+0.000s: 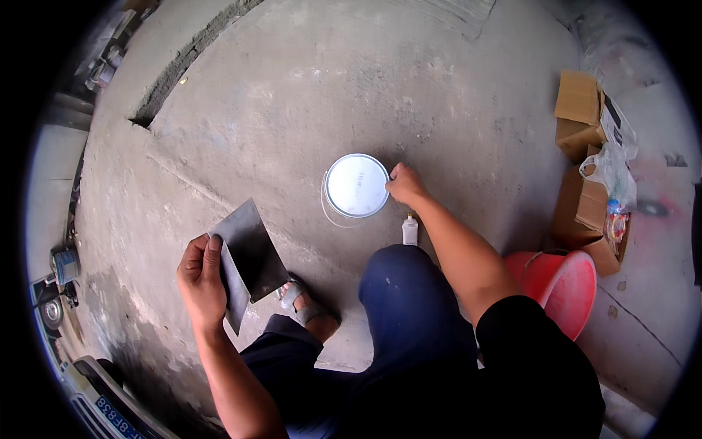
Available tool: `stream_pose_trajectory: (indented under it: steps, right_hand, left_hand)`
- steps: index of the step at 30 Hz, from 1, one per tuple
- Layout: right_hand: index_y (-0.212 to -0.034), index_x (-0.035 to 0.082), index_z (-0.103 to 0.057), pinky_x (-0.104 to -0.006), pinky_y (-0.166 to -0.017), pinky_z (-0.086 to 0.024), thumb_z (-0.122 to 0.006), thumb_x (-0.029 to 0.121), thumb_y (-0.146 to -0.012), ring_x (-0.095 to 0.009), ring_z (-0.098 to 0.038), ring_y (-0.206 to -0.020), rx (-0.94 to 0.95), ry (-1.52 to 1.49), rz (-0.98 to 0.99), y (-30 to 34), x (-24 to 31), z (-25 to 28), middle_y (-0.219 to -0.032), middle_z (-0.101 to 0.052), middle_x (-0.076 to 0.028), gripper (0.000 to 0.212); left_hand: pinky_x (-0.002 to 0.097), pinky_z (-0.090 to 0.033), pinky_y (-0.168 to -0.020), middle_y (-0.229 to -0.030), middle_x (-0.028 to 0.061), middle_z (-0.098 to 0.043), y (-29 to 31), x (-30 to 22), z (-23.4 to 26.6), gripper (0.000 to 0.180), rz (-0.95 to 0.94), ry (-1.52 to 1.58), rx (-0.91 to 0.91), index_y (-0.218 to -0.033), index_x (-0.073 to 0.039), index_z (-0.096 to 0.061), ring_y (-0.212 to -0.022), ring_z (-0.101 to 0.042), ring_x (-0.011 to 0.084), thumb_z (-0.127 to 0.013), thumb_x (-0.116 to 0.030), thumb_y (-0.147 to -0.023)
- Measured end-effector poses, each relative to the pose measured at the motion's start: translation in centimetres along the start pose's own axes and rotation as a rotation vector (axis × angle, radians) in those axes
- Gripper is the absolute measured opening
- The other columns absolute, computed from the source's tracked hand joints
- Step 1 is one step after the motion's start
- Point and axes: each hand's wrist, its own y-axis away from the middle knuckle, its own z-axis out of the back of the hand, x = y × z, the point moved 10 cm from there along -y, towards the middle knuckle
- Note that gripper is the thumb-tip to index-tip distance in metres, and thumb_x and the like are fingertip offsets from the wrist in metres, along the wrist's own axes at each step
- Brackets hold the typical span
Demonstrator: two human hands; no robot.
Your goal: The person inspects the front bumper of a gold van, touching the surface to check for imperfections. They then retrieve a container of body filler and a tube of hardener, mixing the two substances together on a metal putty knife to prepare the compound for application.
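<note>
My left hand point(202, 272) pinches a folded dark grey sheet point(252, 256) between thumb and fingers; it looks like sandpaper and hangs above the floor by my sandalled foot. A round bucket point(357, 186) with a white top stands on the floor ahead of me, its thin wire handle point(326, 210) dropped on the left side. On the bucket's right rim my right hand point(405, 184) is closed, with the fingertips partly hidden. A small white bottle point(410, 230) stands just beyond my knee, close to my right forearm.
To the right, a red plastic tub point(567, 289) sits beside my right arm. Beyond it are open cardboard boxes point(579, 110) with a clear plastic bag point(613, 172). A rough groove point(175, 80) cuts the concrete floor at far left. A vehicle's front point(102, 395) shows at lower left.
</note>
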Motion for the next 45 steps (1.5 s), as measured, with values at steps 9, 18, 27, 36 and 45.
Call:
stream_pose_trajectory:
  steps: [9,18,27,36,45]
  right_hand:
    - [-0.101,-0.007,-0.062,-0.0377,-0.084,-0.052,-0.065,0.017,-0.071,-0.035,-0.066,-0.093,0.138,-0.404,-0.175,2.1,1.3,1.3,-0.092,-0.068,-0.022,0.039]
    - [-0.094,-0.001,-0.059,-0.0434,-0.079,-0.053,-0.066,0.019,-0.074,-0.036,-0.066,-0.088,-0.402,0.281,-0.065,6.4,-5.0,13.9,-0.09,-0.066,-0.023,0.029]
    - [-0.1,0.002,-0.059,-0.0452,-0.075,-0.054,-0.054,0.011,-0.083,-0.034,-0.068,-0.086,-0.028,0.646,-0.032,7.0,-17.1,0.0,-0.093,-0.068,-0.02,0.02]
    - [-0.103,0.002,-0.062,-0.0335,-0.082,-0.052,-0.062,0.014,-0.087,-0.025,-0.064,-0.091,0.025,-0.364,0.447,11.9,4.7,4.7,-0.092,-0.065,-0.012,0.02]
    - [-0.109,0.007,-0.06,-0.0203,-0.063,-0.043,-0.067,0.022,-0.089,-0.004,-0.053,-0.075,0.497,-1.505,0.258,20.8,18.7,0.6,-0.088,-0.062,0.003,0.026]
  left_hand:
    - [0.0185,-0.039,-0.066,-0.077,-0.0036,-0.057,0.1,-1.0,-1.7,0.019,0.01,-0.031,0.04,-0.092,0.002,-0.062,-0.073,-0.045,0.0034,-0.054,-0.015,-0.098]
    - [0.0185,-0.038,-0.066,-0.077,-0.0037,-0.056,-0.4,-0.4,-2.9,0.018,0.059,0.031,0.121,-0.091,0.001,-0.06,-0.072,-0.044,0.0035,-0.052,-0.013,-0.098]
    - [0.0203,-0.032,-0.04,-0.068,-0.0012,-0.052,-0.5,-1.0,-3.9,0.012,0.116,0.183,0.134,-0.094,-0.005,-0.054,-0.045,-0.041,0.0034,-0.051,-0.016,-0.098]
    - [0.0187,-0.028,-0.034,-0.069,-0.0042,-0.048,-0.1,0.4,-4.2,0.006,0.187,0.437,0.11,-0.097,-0.009,-0.052,-0.041,-0.038,0.0033,-0.048,-0.013,-0.099]
    - [0.0198,-0.031,-0.034,-0.066,0.0044,-0.056,0.6,-0.8,-7.0,0.014,0.161,0.59,0.188,-0.091,-0.006,-0.053,-0.04,-0.041,0.0045,-0.051,-0.018,-0.098]
